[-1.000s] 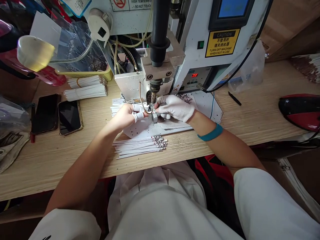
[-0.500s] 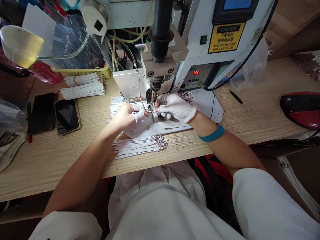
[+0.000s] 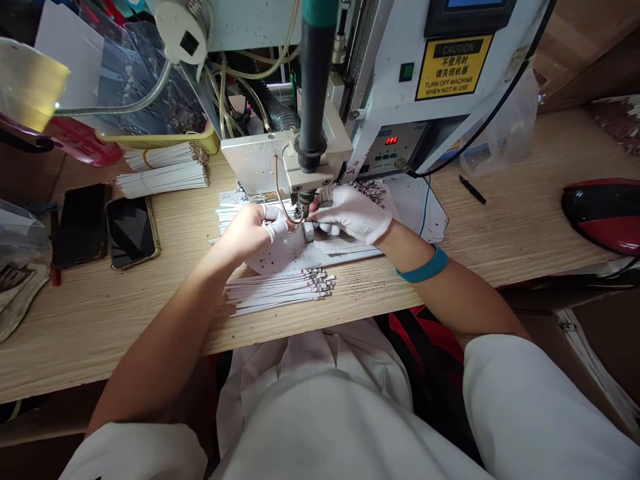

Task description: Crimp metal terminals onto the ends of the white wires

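Looks like the holding step imo: left hand (image 3: 253, 230) and right hand (image 3: 354, 215) crowd the machine tip (image 3: 305, 201), fingers (image 3: 275, 230) curled, can't tell what's pinched. White strips (image 3: 273, 292) lie nearer, on the bench (image 3: 75, 320). Next bit needs steadiness.

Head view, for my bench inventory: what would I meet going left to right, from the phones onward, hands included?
First phone, second phone, left hand, right hand, teal wristband, slim black stick, red-and-black object at the right edge.
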A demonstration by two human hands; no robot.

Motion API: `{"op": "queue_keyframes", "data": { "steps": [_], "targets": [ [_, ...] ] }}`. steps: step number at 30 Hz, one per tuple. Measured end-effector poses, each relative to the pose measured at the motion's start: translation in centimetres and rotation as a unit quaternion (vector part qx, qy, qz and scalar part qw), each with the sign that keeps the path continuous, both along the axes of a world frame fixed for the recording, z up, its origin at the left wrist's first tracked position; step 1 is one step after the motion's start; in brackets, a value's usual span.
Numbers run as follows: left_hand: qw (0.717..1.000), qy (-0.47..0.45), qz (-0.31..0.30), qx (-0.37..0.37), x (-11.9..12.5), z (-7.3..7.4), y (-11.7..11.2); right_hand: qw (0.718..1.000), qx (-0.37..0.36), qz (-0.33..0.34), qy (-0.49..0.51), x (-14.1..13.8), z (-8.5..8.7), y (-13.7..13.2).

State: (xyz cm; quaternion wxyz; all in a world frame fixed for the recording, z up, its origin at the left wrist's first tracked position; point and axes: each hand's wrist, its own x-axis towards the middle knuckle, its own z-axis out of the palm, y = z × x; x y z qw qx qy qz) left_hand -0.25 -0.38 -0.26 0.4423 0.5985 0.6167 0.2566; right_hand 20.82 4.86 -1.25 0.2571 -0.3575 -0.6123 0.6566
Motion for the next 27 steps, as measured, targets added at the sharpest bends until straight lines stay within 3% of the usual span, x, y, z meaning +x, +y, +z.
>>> {"op": "queue_keyframes", "data": {
  "steps": [6, 13, 15, 17, 21, 24, 27],
  "targets": [
    [1.000, -0.006, -0.005, -0.017, -0.2, -0.2, 0.3, 1.000, 0.002, -0.005, -0.003, 0.0, -0.1, -0.1],
    [1.000, -0.001, 0.000, -0.018, -0.1, 0.1, 0.3, 1.000, -0.022, 0.017, -0.003, 0.1, 0.9, -0.4],
    [1.000, -0.004, -0.014, -0.006, -0.2, 0.8, 0.1, 0.998, 0.027, 0.013, -0.053, 0.7, 1.2, 0.1],
    [0.999, 0.012, -0.038, 0.008, -0.4, 1.5, -0.4, 0.983, 0.135, -0.015, -0.125, 1.4, 1.2, 0.9],
    [0.982, 0.135, -0.133, 0.002, -1.0, 2.3, -1.9, 0.895, 0.360, -0.056, -0.258, 2.1, 0.6, 2.0],
    [0.958, 0.181, -0.220, -0.020, -1.2, 2.2, -2.7, 0.864, 0.406, -0.018, -0.299, 2.0, 0.4, 1.8],
    [0.957, 0.180, -0.225, 0.000, -1.0, 2.1, -2.6, 0.886, 0.369, 0.030, -0.280, 2.4, 1.0, 1.5]
  ]
}}
